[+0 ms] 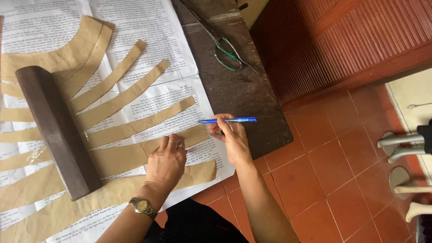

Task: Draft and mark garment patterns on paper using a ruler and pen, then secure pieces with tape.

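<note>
Soft, even daylight, faint shadows, sharp focus, slight wide-angle bending at edges.

A dark wooden block point(56, 130) lies slantwise across the fanned strips at the left of the counter point(243, 94). Green-handled scissors point(227, 53) rest on the bare dark wood near the far edge. Red floor tiles point(333, 180) spread to the right, where pale metal furniture legs point(400, 141) stand beside a reddish slatted door point(342, 40).
</note>
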